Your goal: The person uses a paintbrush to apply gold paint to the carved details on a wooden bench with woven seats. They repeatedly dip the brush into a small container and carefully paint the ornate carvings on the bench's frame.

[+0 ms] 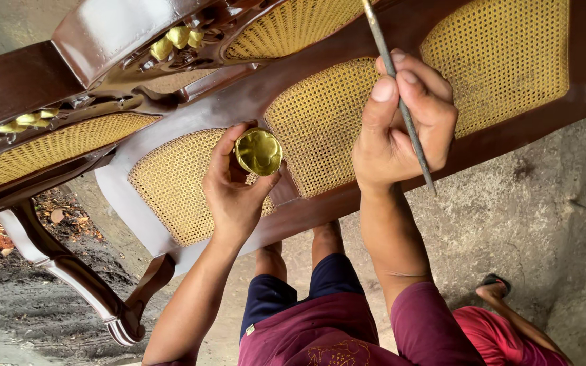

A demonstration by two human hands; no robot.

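The person stands over a dark brown glossy wooden chair frame (347, 203) with woven yellow cane panels (320, 122), looking down past their own knees to the grey concrete floor (530, 210). The left hand (235, 183) is curled around a small round tin of gold paint (258, 151), thumb on one side and fingers on the other, holding it tilted just above the cane. The right hand (401, 129) is closed in a pencil grip on a thin grey-handled brush (401, 102), pinched between thumb and fingers. The brush's long axis runs steeply, from the upper edge of the view down and slightly to the right, past the wrist. Its upper end is cut off by the edge of the view, so which end carries the bristles I cannot tell. The tin lies just to the left of the brush hand, near but not touching it. Gold-painted carved leaves (171, 41) show on the frame further up, well apart from both hands.
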